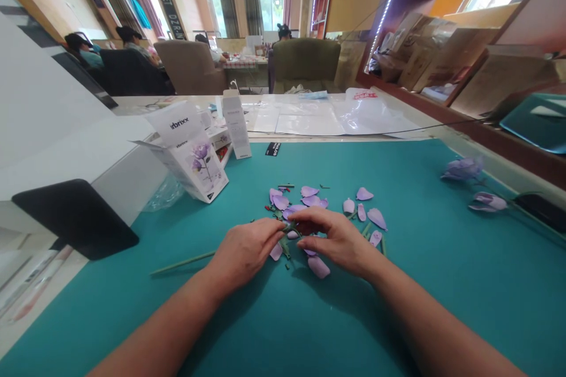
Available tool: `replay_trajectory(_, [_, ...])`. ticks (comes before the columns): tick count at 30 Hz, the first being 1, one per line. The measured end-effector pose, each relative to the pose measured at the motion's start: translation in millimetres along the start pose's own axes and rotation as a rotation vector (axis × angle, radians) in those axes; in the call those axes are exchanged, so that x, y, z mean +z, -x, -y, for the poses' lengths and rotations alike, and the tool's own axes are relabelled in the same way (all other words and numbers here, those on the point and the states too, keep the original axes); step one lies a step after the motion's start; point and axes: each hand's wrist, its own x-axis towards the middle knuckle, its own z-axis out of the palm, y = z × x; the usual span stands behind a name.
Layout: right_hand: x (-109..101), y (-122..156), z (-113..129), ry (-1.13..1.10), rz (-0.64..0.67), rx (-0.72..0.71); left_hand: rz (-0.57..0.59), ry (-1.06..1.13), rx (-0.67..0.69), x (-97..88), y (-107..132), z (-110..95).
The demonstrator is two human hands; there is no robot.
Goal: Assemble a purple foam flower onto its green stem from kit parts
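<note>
My left hand is closed around a thin green flower stem, whose long end sticks out to the left above the mat. At its fingertips my right hand curls around a small green piece at the stem's other end, partly hidden by the fingers. Beneath and around both hands lie loose purple plastic petals, with more petals to the right. Small green parts are scattered among them.
A teal mat covers the table. Left stand an opened flower-kit box, a narrow white box and a black tablet-like panel. A black card lies behind; purple flowers lie right. People sit in the background.
</note>
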Motion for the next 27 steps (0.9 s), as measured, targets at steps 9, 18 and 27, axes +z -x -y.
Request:
replay_trajectory(9, [2.2, 2.2, 4.0, 0.024, -0.044, -0.119, -0.062, 0.084, 0.078, -3.5, -0.1, 1.4])
replay_trajectory(18, [1.6, 2.0, 6.6, 0.098, -0.065, -0.191, -0.08, 0.081, 0.121, -3.8, -0.8, 3.0])
replay_trajectory(27, [5.9, 2.8, 7.2, 0.058, -0.02, -0.181, -0.082, 0.037, 0.099, -3.3, 2.4, 2.5])
